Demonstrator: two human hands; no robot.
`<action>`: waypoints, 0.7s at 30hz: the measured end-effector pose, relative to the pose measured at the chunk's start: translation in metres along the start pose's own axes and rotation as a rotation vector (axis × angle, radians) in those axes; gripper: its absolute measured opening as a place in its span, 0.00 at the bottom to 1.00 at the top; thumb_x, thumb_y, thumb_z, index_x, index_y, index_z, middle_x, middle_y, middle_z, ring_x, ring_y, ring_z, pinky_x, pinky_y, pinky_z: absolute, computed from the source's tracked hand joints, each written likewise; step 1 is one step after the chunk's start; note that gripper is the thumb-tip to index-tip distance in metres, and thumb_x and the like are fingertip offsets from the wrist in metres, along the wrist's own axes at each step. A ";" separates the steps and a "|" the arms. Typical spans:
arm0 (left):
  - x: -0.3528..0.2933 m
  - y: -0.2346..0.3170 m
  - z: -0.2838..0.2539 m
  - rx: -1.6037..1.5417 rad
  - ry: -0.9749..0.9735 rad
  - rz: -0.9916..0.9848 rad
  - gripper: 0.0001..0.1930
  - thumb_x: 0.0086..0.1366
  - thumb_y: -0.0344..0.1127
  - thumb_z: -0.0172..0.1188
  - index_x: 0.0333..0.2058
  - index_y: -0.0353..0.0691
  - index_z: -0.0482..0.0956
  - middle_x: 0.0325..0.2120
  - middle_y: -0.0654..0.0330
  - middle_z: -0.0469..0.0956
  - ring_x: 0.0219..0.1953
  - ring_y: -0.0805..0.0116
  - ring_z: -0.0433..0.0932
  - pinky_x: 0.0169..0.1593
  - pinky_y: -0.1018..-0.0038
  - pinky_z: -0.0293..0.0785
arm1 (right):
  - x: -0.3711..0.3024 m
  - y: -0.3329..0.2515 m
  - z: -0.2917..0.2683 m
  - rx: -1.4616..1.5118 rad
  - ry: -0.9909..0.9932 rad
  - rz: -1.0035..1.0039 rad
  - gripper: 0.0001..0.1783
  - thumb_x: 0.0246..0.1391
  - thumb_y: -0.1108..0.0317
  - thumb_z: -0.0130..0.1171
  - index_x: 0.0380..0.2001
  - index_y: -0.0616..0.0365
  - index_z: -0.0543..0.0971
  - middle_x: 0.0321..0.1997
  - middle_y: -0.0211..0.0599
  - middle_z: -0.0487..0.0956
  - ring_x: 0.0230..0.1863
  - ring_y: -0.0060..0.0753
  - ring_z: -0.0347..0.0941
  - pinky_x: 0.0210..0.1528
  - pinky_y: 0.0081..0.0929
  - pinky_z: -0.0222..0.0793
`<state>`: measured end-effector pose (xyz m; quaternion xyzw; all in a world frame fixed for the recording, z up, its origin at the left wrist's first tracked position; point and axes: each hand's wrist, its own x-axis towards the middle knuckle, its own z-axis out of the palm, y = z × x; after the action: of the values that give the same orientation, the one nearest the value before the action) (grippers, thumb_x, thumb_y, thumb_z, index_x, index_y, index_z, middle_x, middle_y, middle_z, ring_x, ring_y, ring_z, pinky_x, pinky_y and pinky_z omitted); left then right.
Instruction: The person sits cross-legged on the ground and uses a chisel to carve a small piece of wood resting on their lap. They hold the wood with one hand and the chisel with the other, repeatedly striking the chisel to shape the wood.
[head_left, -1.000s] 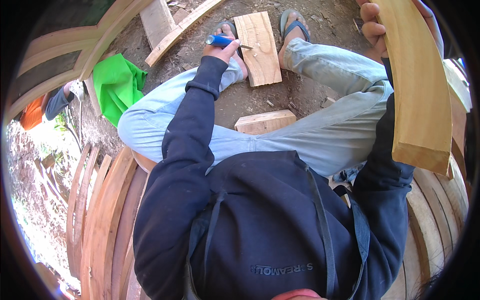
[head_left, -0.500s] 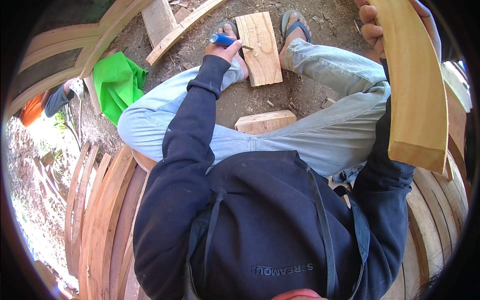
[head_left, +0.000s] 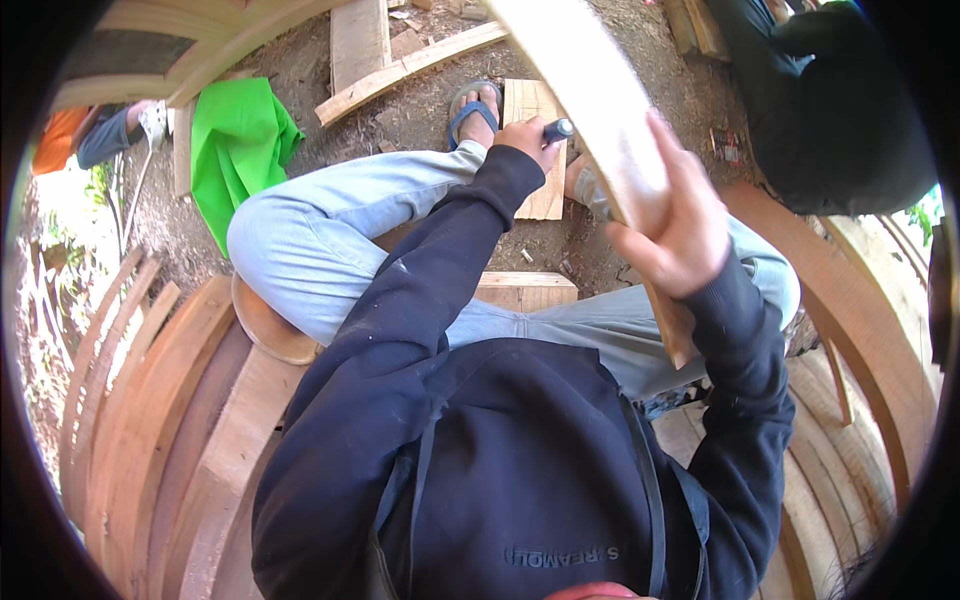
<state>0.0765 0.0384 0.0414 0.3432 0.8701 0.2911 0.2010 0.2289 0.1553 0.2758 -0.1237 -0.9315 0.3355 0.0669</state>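
My left hand point(head_left: 528, 143) is closed around a blue-handled chisel point(head_left: 558, 130), over the light wooden board point(head_left: 532, 98) lying on the ground between my feet. The chisel's handle end points up to the right, and its blade is hidden. In my right hand point(head_left: 685, 225) is a long, curved piece of wood point(head_left: 600, 95), gripped near its lower end with the thumb on one side. The piece slants from the top edge down toward my lap, glaring white along its upper part, and covers part of the board. A short wooden block point(head_left: 527, 290) lies in front of my lap.
Green cloth point(head_left: 235, 140) hangs at the left. Curved wooden pieces point(head_left: 180, 400) stand on my left, and a large curved board point(head_left: 860, 300) on my right. Planks point(head_left: 420, 68) lie ahead. Another person in dark clothes point(head_left: 815, 120) is at the upper right; an orange garment point(head_left: 58, 138) shows far left.
My right hand has swung the curved piece inward from the right, across the front of my legs. My left hand moved right, and the chisel's handle end turned from left to right.
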 end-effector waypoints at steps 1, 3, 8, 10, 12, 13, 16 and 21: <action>-0.003 0.006 -0.004 0.014 -0.018 -0.044 0.15 0.59 0.46 0.66 0.35 0.40 0.82 0.28 0.49 0.83 0.34 0.46 0.83 0.41 0.56 0.78 | 0.000 -0.017 -0.013 -0.004 0.059 0.002 0.53 0.34 0.66 0.65 0.70 0.59 0.62 0.44 0.55 0.75 0.41 0.53 0.78 0.48 0.40 0.75; -0.009 0.008 -0.013 -0.015 -0.004 -0.070 0.15 0.59 0.47 0.66 0.35 0.40 0.81 0.27 0.49 0.83 0.34 0.46 0.83 0.41 0.56 0.78 | 0.005 -0.016 -0.016 -0.003 0.242 -0.216 0.54 0.34 0.66 0.66 0.70 0.61 0.62 0.44 0.55 0.75 0.36 0.50 0.75 0.44 0.41 0.76; 0.001 -0.017 -0.008 -0.002 -0.061 -0.014 0.18 0.60 0.51 0.64 0.37 0.41 0.83 0.28 0.46 0.83 0.36 0.45 0.83 0.44 0.57 0.78 | 0.004 0.022 0.043 -0.212 -0.253 0.214 0.48 0.41 0.57 0.64 0.70 0.53 0.66 0.36 0.52 0.71 0.36 0.51 0.75 0.44 0.41 0.73; 0.001 -0.010 -0.012 -0.024 -0.014 0.003 0.20 0.60 0.53 0.63 0.38 0.40 0.83 0.29 0.46 0.83 0.37 0.45 0.83 0.45 0.57 0.77 | 0.018 0.005 0.025 -0.115 -0.077 0.126 0.48 0.39 0.58 0.65 0.69 0.48 0.66 0.40 0.56 0.73 0.40 0.58 0.78 0.47 0.42 0.77; 0.011 0.000 -0.023 -0.081 0.053 0.034 0.16 0.60 0.49 0.63 0.30 0.40 0.81 0.25 0.47 0.82 0.33 0.43 0.82 0.40 0.55 0.78 | 0.031 -0.005 0.018 0.034 0.084 0.009 0.49 0.39 0.60 0.65 0.69 0.49 0.66 0.39 0.55 0.74 0.38 0.54 0.77 0.44 0.42 0.78; 0.007 0.002 -0.027 -0.035 -0.087 -0.011 0.16 0.63 0.49 0.60 0.35 0.41 0.81 0.31 0.47 0.83 0.38 0.46 0.82 0.45 0.56 0.77 | 0.029 -0.005 0.023 0.035 0.106 -0.026 0.49 0.39 0.60 0.65 0.69 0.50 0.66 0.39 0.55 0.74 0.37 0.53 0.77 0.42 0.43 0.78; 0.006 -0.018 -0.005 -0.204 -0.006 0.126 0.18 0.67 0.48 0.54 0.48 0.44 0.79 0.46 0.47 0.80 0.52 0.52 0.78 0.57 0.61 0.72 | 0.016 0.011 0.073 -0.275 -0.277 0.111 0.47 0.41 0.57 0.64 0.70 0.45 0.66 0.38 0.58 0.74 0.39 0.58 0.78 0.44 0.48 0.77; -0.001 -0.029 0.009 -0.128 0.070 0.059 0.13 0.60 0.45 0.64 0.34 0.42 0.81 0.27 0.53 0.84 0.32 0.48 0.83 0.43 0.58 0.80 | 0.035 -0.028 0.027 0.108 0.163 -0.084 0.52 0.33 0.64 0.67 0.68 0.63 0.65 0.40 0.56 0.76 0.35 0.48 0.75 0.41 0.39 0.75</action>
<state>0.0686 0.0234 0.0162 0.3449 0.8456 0.3639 0.1834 0.1842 0.1275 0.2741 -0.1076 -0.9079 0.3710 0.1630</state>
